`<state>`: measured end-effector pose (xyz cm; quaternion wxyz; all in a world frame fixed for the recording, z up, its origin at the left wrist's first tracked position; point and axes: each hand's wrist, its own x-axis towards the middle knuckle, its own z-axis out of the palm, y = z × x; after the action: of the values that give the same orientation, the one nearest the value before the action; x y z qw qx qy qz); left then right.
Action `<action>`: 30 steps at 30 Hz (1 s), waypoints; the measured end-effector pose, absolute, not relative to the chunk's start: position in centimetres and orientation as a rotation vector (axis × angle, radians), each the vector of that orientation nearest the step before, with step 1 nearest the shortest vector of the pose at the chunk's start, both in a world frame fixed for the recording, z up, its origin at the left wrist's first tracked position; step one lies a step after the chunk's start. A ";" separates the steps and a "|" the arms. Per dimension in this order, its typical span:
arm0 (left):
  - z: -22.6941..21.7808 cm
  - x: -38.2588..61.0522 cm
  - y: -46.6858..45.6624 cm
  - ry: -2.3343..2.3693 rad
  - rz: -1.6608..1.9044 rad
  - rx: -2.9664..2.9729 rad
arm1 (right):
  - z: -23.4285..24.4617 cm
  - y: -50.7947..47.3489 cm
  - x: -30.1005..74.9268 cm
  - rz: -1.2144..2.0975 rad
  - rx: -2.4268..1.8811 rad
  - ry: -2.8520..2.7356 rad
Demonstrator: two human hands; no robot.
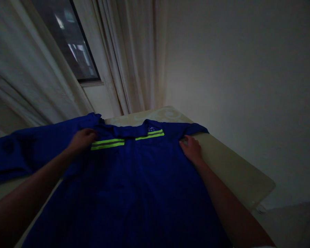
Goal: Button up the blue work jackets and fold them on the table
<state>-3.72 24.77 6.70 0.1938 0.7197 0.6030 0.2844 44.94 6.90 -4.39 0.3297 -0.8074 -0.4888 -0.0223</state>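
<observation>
A dark blue work jacket lies spread front side up, its collar at the far end. Two yellow-green reflective strips cross the chest, with a small white print above the right one. At the left shoulder, my left hand is closed on the cloth beside the strip, fingers curled. My right hand pinches the jacket's right edge below the shoulder, thumb and forefinger together. The left sleeve stretches out to the left. Only a short piece of the right sleeve shows beyond my right hand.
The jacket lies on a pale table with a swirl pattern at its far corner. A plain wall rises along the right. Long curtains and a dark window stand behind the table. The room is dim.
</observation>
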 end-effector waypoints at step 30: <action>1.7 8.7 21.0 1.474 0.813 1.743 | -3.8 6.5 45.1 -0.001 -2.048 -1.278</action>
<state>8.67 21.00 1.68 0.3516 0.6734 0.5694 0.3143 45.07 6.54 -3.81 0.3560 -0.7928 -0.4947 -0.0002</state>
